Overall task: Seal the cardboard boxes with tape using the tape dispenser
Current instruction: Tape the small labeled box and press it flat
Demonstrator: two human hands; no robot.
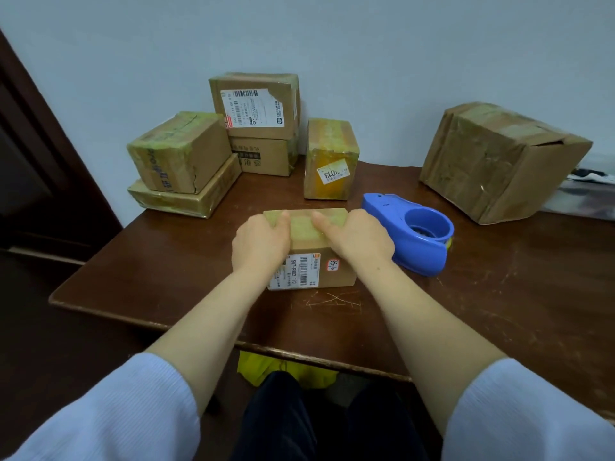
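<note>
2 grips on small box (301,227): left hand (261,241), right hand (357,237); scratched brown table (499,287), pale wall (382,54).

The left grip (261,242) and right grip (354,239) cover much of the top of the small brown cardboard box (342,277). The blue plastic tape dispenser (416,234) hides most of its roll. The print on the white shipping label (294,271) is too small to read.

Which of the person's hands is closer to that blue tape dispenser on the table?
Right. The right hand holds the right side of the small box, just beside the tape dispenser; the left hand holds its left side, farther away.
</note>
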